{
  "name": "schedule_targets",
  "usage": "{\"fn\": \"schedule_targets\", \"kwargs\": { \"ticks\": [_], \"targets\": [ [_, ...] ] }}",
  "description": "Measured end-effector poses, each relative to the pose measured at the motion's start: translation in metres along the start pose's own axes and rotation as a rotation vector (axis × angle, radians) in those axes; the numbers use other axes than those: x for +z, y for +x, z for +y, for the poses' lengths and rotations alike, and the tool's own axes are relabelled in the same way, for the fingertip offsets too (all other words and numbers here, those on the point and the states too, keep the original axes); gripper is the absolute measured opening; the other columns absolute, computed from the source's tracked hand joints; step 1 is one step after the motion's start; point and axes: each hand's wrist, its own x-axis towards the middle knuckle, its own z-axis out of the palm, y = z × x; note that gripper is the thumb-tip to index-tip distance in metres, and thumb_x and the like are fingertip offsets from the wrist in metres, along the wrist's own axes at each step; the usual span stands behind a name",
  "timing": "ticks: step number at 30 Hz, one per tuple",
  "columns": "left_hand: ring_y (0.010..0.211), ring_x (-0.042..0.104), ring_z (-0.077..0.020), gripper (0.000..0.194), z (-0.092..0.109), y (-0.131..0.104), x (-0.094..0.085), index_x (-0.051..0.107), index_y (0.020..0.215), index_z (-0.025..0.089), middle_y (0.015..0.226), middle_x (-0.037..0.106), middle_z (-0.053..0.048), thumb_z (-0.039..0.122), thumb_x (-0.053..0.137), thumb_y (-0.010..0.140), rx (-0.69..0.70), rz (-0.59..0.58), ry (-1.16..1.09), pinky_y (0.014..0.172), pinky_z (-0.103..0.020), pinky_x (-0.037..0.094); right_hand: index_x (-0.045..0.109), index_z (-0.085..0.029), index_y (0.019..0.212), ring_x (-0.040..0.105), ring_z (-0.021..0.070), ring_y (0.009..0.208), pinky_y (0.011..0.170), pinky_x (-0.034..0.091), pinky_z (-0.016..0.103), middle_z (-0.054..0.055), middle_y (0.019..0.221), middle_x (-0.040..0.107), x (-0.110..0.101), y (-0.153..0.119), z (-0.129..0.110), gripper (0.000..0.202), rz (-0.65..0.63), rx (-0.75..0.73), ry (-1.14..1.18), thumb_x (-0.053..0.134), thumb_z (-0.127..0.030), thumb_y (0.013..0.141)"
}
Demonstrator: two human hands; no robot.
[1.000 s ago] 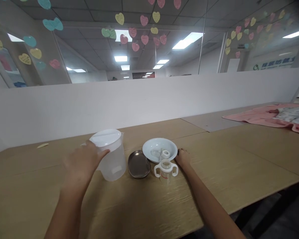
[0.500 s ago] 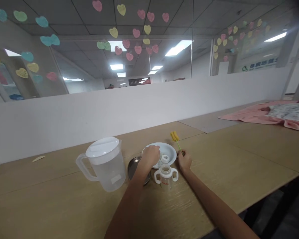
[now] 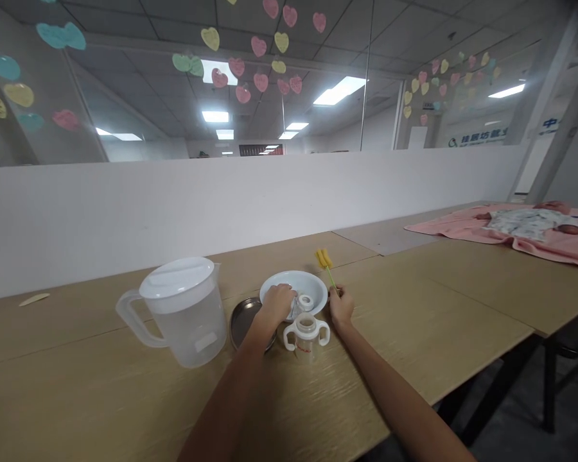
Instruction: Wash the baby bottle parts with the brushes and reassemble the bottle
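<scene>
My left hand (image 3: pixel 278 303) reaches into a white bowl (image 3: pixel 316 280), fingers curled down and closed. What they grip, if anything, is hidden. Beside those fingers, a clear bottle part with a white ring (image 3: pixel 305 302) lies in the bowl. At the bowl's right side, my right hand (image 3: pixel 341 307) is closed round the green handle of a bottle brush (image 3: pixel 324 258), its yellow sponge head pointing up and away. A clear baby bottle (image 3: pixel 307 343) with two white handles stands upright and uncapped in front of the bowl, between my forearms.
Left of the bowl is a round metal tray (image 3: pixel 243 321), partly under my left forearm. A lidded plastic pitcher (image 3: pixel 190 327) stands further left. At the far right, a baby-like figure (image 3: pixel 523 222) in patterned clothes lies on a pink blanket (image 3: pixel 447 221). A white wall (image 3: pixel 173 205) backs the table.
The view has turned slightly right, showing more of the figure on the blanket. My left fingers look lower in the bowl. The right hand still holds the brush.
</scene>
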Motion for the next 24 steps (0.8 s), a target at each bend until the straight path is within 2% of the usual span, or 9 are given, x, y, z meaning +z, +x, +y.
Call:
{"fn": "schedule_targets", "kwargs": {
  "ticks": [6, 12, 18, 24],
  "targets": [
    [0.1, 0.061, -0.0195, 0.034, 0.012, 0.0, -0.008, 0.068, 0.106, 0.023, 0.109, 0.069, -0.006, 0.023, 0.04, 0.087, 0.052, -0.022, -0.062, 0.086, -0.028, 0.043, 0.064, -0.013, 0.095, 0.063, 0.0207, 0.068, 0.063, 0.044, 0.027, 0.009, 0.079, 0.07, 0.0, 0.0, 0.001, 0.04, -0.008, 0.023, 0.043, 0.039, -0.04, 0.079],
    [0.075, 0.064, -0.0193, 0.026, 0.01, -0.007, -0.008, 0.071, 0.079, 0.017, 0.085, 0.071, -0.009, 0.032, 0.05, 0.079, -0.054, -0.106, -0.066, 0.064, -0.025, 0.043, 0.064, -0.013, 0.095, 0.064, 0.0205, 0.066, 0.061, 0.045, 0.027, 0.008, 0.077, 0.071, -0.001, 0.0, 0.0, 0.042, -0.002, 0.042, 0.062, 0.038, -0.043, 0.08],
    [0.08, 0.063, -0.0241, 0.021, 0.001, -0.01, -0.011, 0.065, 0.07, 0.016, 0.081, 0.069, -0.012, 0.035, 0.056, 0.073, -0.124, -0.079, -0.083, 0.07, -0.03, 0.043, 0.064, -0.013, 0.093, 0.063, 0.0199, 0.062, 0.059, 0.044, 0.027, 0.008, 0.074, 0.07, -0.002, 0.0, -0.001, 0.046, 0.015, 0.051, 0.066, 0.037, -0.047, 0.08],
    [0.077, 0.059, -0.0198, 0.007, -0.006, -0.011, -0.017, 0.062, 0.072, 0.019, 0.075, 0.065, -0.004, 0.022, 0.06, 0.065, -0.137, 0.026, -0.268, 0.072, -0.029, 0.043, 0.063, -0.012, 0.097, 0.061, 0.0192, 0.058, 0.058, 0.044, 0.028, 0.008, 0.072, 0.069, -0.006, -0.002, -0.003, 0.047, 0.022, 0.042, 0.06, 0.036, -0.046, 0.08]
  ]
}}
